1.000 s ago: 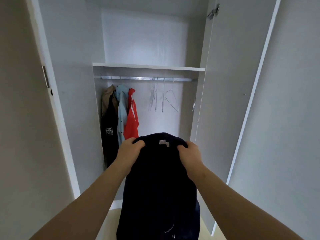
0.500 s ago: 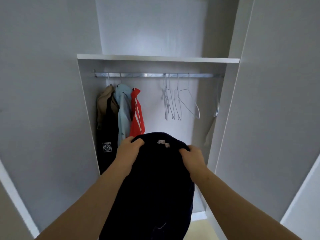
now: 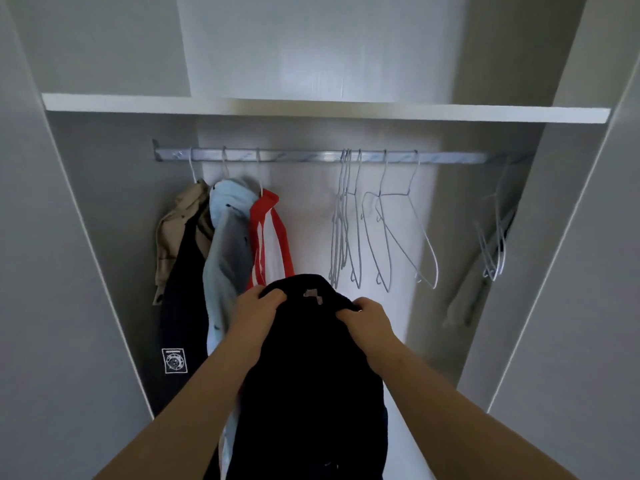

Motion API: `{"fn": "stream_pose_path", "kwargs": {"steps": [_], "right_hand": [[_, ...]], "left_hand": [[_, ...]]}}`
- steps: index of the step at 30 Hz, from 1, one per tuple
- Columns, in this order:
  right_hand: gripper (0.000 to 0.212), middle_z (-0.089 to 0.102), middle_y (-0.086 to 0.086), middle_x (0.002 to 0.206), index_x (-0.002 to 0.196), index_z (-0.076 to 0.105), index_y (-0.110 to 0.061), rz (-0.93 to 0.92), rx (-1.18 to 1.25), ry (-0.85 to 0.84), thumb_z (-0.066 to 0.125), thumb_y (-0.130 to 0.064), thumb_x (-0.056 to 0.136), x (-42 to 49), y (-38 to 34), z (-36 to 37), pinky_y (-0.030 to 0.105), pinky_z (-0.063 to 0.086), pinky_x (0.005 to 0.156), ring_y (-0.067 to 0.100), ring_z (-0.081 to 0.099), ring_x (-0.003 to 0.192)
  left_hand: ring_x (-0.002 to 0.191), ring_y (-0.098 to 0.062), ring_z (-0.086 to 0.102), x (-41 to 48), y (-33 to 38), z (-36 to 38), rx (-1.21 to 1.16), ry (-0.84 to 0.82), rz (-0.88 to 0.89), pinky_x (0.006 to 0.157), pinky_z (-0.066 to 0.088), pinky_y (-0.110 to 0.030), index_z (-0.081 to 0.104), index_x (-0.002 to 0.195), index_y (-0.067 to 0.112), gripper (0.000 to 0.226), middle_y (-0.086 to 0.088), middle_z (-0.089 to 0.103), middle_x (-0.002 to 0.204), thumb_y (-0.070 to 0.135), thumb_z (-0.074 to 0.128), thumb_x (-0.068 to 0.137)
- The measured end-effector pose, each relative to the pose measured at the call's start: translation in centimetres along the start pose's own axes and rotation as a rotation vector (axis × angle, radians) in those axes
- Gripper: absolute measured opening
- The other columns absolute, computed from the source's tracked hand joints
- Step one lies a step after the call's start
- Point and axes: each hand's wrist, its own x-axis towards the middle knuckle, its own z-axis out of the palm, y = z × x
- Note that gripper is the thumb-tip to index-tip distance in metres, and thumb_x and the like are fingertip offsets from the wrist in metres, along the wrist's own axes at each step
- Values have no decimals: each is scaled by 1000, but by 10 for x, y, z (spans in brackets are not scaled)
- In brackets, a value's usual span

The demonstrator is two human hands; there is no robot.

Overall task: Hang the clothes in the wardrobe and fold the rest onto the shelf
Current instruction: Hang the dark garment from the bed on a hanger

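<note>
While you face the open wardrobe (image 3: 104,258), your left hand (image 3: 258,308) grips the top edge of the black garment (image 3: 304,375) and your right hand (image 3: 367,315) bunches the same edge further right, so the hands sit apart, each clamped on it. The garment hangs near you, below the rail (image 3: 304,156). Far left on the rail: a beige piece (image 3: 176,220), a light blue shirt (image 3: 225,258), a red top (image 3: 266,216). Bare wire hangers (image 3: 343,223) hang to their right, under the shelf (image 3: 311,110).

Bare forearms (image 3: 194,403), left hand (image 3: 258,315), right hand (image 3: 369,320)
</note>
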Motion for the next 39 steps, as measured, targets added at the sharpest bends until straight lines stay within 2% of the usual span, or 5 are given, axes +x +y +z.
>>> {"fn": "stream_pose_path", "kwargs": {"steps": [8, 19, 27, 33, 39], "right_hand": [[5, 56, 4, 76, 88, 54, -9, 58, -129, -11, 53, -13, 85, 73, 7, 7, 24, 42, 60, 16, 54, 66], [13, 55, -9, 58, 77, 56, -21, -206, -269, 206, 50, -21, 89, 143, -29, 16, 15, 37, 46, 0, 50, 41], [39, 47, 5, 118, 125, 47, -17, -320, -671, 380, 52, -35, 91, 180, -52, 28, 30, 39, 72, 25, 52, 103], [66, 38, 9, 119, 140, 24, -24, -241, -917, 419, 48, 1, 84, 194, -48, 30, 29, 41, 65, 24, 50, 98], [68, 45, 9, 116, 143, 19, -23, -234, -912, 439, 45, 4, 86, 202, -55, 27, 31, 45, 63, 23, 54, 88]], "left_hand": [[64, -13, 61, 79, -5, 22, 29, -35, -5, 46, 44, -18, 62, 90, 14, 10, -4, 64, 78, 17, 54, 85], [83, -21, 59, 151, 2, 25, 81, -86, 45, 70, 47, -28, 62, 86, 11, 12, -11, 62, 90, 19, 53, 89], [73, -16, 52, 185, 14, 14, 166, -82, 28, 58, 41, -23, 57, 83, 14, 12, -6, 55, 83, 22, 51, 90], [68, -17, 51, 203, 19, -1, 157, -53, 20, 60, 42, -27, 54, 74, 14, 16, -7, 54, 78, 23, 53, 88], [70, -15, 52, 212, 26, -6, 130, -48, 24, 53, 38, -24, 53, 75, 17, 16, -4, 54, 80, 24, 53, 89]]}}
